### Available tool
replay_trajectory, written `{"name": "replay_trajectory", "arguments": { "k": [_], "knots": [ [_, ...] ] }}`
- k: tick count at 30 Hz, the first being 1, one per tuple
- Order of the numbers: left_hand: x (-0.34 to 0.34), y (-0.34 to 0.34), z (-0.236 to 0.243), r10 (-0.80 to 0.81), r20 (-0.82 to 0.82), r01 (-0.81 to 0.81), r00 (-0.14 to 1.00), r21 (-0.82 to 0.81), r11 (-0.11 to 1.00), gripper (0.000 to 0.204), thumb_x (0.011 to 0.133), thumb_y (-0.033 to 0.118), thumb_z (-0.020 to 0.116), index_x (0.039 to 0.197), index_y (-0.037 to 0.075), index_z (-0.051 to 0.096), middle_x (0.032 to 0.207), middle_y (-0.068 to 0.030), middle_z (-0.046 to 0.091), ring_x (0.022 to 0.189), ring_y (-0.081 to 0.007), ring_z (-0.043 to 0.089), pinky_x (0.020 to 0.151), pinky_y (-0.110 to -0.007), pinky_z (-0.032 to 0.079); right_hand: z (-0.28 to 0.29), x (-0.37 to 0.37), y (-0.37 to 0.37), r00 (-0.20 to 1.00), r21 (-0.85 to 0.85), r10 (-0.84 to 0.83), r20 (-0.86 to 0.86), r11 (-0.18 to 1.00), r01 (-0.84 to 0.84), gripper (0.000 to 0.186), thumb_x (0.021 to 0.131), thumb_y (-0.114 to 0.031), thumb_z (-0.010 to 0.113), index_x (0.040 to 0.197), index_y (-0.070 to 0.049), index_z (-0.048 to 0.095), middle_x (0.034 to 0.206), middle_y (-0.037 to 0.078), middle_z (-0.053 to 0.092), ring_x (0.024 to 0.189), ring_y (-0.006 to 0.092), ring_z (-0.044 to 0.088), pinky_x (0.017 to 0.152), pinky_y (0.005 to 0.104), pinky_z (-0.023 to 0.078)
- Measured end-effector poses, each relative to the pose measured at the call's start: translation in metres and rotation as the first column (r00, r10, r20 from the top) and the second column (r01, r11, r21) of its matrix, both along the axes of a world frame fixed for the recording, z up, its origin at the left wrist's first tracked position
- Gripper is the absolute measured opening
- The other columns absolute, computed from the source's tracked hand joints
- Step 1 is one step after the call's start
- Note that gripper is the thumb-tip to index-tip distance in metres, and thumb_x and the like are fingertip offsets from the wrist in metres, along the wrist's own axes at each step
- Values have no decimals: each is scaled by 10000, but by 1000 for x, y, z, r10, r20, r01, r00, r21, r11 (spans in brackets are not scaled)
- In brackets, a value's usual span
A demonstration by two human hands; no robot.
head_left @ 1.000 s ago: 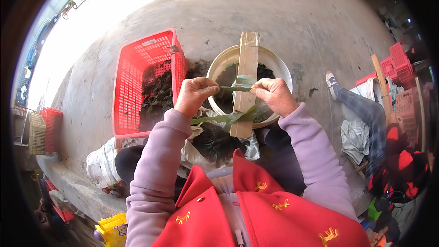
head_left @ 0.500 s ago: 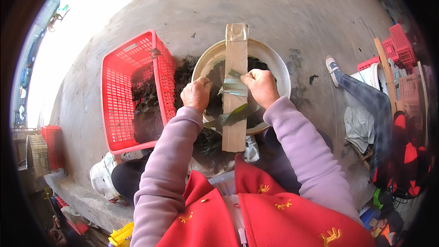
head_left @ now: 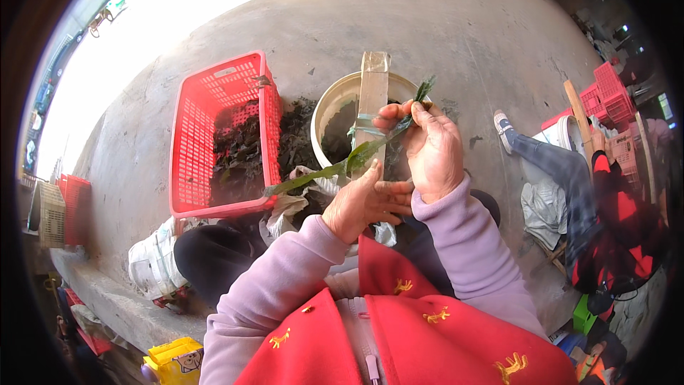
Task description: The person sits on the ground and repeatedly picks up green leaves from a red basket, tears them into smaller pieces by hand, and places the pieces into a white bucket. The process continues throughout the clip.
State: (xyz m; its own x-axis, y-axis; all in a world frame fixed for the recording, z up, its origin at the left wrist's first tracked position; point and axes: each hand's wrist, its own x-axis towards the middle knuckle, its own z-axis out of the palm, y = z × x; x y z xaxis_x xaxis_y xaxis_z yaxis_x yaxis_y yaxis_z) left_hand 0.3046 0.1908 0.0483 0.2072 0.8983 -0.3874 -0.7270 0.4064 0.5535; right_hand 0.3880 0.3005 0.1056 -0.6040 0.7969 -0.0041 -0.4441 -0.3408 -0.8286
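A long dark-green strip of seaweed point(head_left: 363, 152) stretches slantwise in front of me, its far end sticking up above my right hand. My right hand point(head_left: 434, 153) is closed on that strip, pinching it near the upper end. Beneath the strip, my left hand point(head_left: 360, 203) is spread, thumb up by the seaweed and fingers pointing right. Behind both hands, a wooden board point(head_left: 374, 89) lies across a round, pale basin point(head_left: 318, 117). Pale-green wrapping goes round the board's middle. The basin holds dark matter, partly hidden by board and hands.
A red plastic basket point(head_left: 270, 128) with dark seaweed point(head_left: 235, 146) stands left of the basin. Loose seaweed point(head_left: 296, 135) lies between them. A white sack point(head_left: 153, 260) sits at left. On the right, another person's leg point(head_left: 548, 146) reaches out near stacked red baskets point(head_left: 605, 96).
The seaweed strip has been lifted off the board and now hangs in my right hand. My left hand has moved right and nearer, opening under the strip. The view has shifted slightly.
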Motion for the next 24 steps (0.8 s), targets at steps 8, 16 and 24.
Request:
{"name": "replay_trajectory", "arguments": {
  "k": [8, 16, 24],
  "knots": [
    [-34, -15, -12, 628, 216, -663, 747, 183, 726, 280, 895, 276, 526, 1066, 59, 572, 1048, -96, 614, 998, -217, 568, 896, -372, 419, -31, 2, -53, 993, -210, -71, -98, 977, 49, 235, 925, -184, 380, 930, -22, 550, 983, 137, 603, 914, 246, 568, 848, 376, 438],
    [-43, -45, -8, 692, 260, -738, 673, 182, 650, 164, 874, 175, 563, 952, 30, 571, 937, -131, 635, 899, -242, 613, 851, -400, 474, -77, -8, -52, 980, -642, 102, -170, 743, -189, 221, 919, -223, 422, 994, -96, 587, 926, 55, 594, 843, 209, 544, 752, 369, 458],
    [-38, -53, -3, 479, -257, -459, 839, 139, 878, 115, 814, 41, 589, 917, -8, 576, 771, -73, 604, 678, -157, 603, 640, -306, 524, -67, -8, -70, 996, -138, 83, 45, 988, -76, 153, 862, -71, 559, 979, 8, 619, 859, 64, 643, 679, 125, 594, 630, 252, 497]
  ]
}}
